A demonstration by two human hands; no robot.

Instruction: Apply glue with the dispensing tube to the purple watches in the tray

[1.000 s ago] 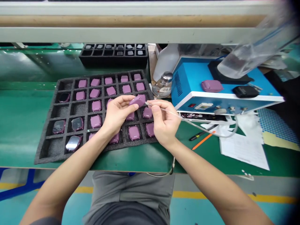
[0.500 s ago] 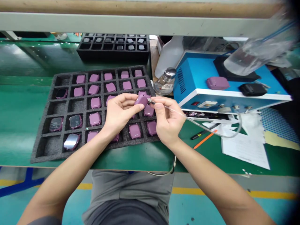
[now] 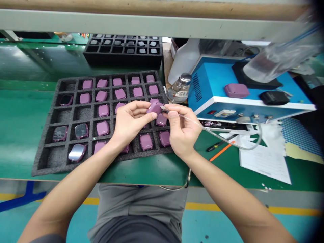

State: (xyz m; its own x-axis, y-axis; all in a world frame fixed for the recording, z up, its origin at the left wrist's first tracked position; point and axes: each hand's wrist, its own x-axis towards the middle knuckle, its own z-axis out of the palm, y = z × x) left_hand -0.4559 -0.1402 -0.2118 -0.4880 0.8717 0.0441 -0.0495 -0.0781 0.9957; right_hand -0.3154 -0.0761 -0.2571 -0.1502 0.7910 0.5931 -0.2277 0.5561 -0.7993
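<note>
Between the fingers of my left hand [image 3: 133, 118] is a purple smartwatch case [image 3: 154, 108], held above a dark foam tray [image 3: 54, 158]. My right hand [image 3: 182, 130] pinches a thin tool with a metal tip [image 3: 163, 108] on a clear tube [image 3: 215, 134]; the tip meets or nearly meets the case's right side. Exactly what it touches is too small to tell. Several more purple cases [image 3: 103, 128] lie in the tray's compartments, a few at the left with dark or shiny screens up, such as one watch [image 3: 77, 153]. My hands hide part of the tray.
Right of the tray stands a blue machine [image 3: 215, 81] with a purple case [image 3: 236, 90] and a black block [image 3: 274, 97] on top. A glass bottle [image 3: 179, 89] is beside it. A black tray [image 3: 121, 59] sits behind. An orange pen [image 3: 222, 151] and paper [image 3: 264, 165] lie at right.
Almost nothing differs. Both hands keep their hold on the case and the tool, and the whole view has shifted very slightly.
</note>
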